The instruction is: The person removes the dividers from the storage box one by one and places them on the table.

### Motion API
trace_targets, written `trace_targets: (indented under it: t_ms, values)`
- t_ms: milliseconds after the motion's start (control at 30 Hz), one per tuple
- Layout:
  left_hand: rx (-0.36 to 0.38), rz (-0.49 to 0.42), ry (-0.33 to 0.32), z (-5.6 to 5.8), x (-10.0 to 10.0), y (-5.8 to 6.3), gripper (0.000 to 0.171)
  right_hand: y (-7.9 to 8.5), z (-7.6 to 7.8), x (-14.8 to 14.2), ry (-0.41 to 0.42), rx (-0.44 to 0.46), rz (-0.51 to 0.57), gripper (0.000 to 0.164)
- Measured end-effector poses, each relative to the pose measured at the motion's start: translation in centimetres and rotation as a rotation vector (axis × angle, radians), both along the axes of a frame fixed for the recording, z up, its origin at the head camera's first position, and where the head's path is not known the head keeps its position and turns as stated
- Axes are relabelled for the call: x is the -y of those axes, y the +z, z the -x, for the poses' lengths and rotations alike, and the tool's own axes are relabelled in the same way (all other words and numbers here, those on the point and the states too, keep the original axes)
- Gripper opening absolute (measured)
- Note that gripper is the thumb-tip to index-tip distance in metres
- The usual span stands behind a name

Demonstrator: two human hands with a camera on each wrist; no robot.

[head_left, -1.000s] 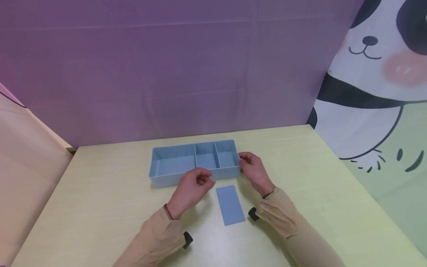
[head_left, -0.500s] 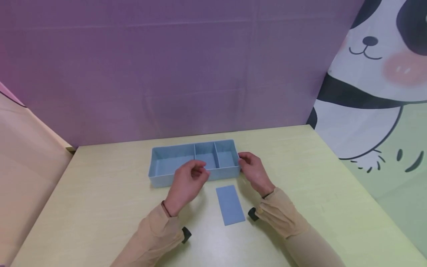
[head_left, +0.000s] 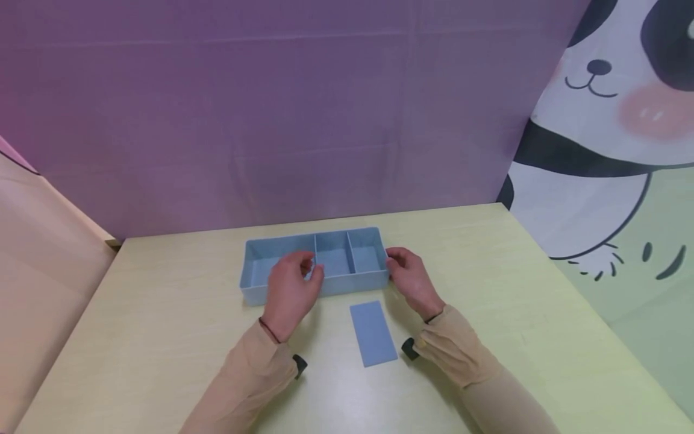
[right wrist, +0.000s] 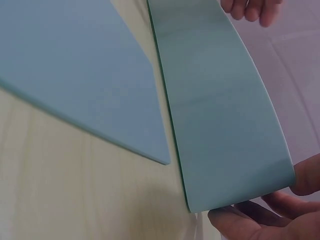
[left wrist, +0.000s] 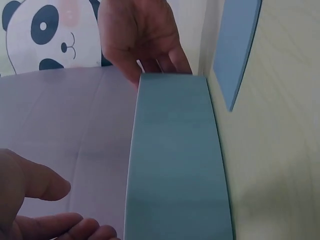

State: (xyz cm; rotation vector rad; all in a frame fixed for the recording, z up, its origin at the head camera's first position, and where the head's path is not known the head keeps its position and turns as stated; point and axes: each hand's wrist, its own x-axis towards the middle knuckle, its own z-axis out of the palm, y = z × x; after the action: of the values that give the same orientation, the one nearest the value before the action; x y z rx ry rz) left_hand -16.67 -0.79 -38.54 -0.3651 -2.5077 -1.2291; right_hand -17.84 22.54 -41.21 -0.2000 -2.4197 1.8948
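Note:
A blue organizer box stands lengthwise on the table, split by two dividers into three compartments with nothing seen in them. My left hand hovers at its front side, over the large left compartment. The fingers are loosely bent and hold nothing; the left wrist view shows a gap between thumb and fingers. At the right end, my right hand grips the box's end wall. One digit lies at the top rim and other fingers lie against the outer end face. A flat blue rectangular panel lies in front of the box.
The pale wooden table ends at a purple backdrop just behind the box. A panda-printed cloth hangs at the right, and a pale cloth at the left. Dark wrist-worn cameras sit beneath the cuffs.
My left hand has moved left along the box's front, from near the middle compartment to the large left one. My right hand has stayed at the right end; the panel has not moved.

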Motion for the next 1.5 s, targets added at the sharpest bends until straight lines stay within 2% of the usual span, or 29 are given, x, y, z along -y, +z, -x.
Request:
trace_targets:
  t_ms: [267,367,567,733,833,1000,1333,1500]
  values:
    - [-0.004,0.061,0.025,0.9,0.2,0.0,0.029,0.0,-0.1,0.1,-0.001,0.000,0.007,0.034]
    - [-0.004,0.075,0.026,1.3,0.0,-0.1,0.026,0.0,-0.1,0.1,0.000,-0.002,0.011,0.033]
    - [-0.052,0.114,0.051,2.0,-0.2,-0.4,0.016,0.0,0.0,0.1,0.000,-0.010,0.014,0.032]
    - [-0.043,0.165,0.074,2.6,-0.4,-0.5,0.039,-0.2,0.0,0.0,-0.002,-0.008,0.012,0.033]
    - [-0.023,0.175,0.091,3.0,-0.6,-0.6,0.047,-0.2,0.1,0.0,-0.001,-0.004,0.012,0.033]
    - [-0.006,0.188,0.122,3.5,-0.8,-0.8,0.047,-0.2,0.1,0.0,0.000,-0.005,0.009,0.033]
    - [0.021,0.210,0.143,3.9,-0.8,-1.0,0.041,-0.1,0.0,0.1,0.002,0.000,0.005,0.033]
    - [0.046,0.209,0.136,4.0,-0.9,-1.1,0.048,0.0,0.0,0.1,0.001,-0.001,-0.008,0.033]
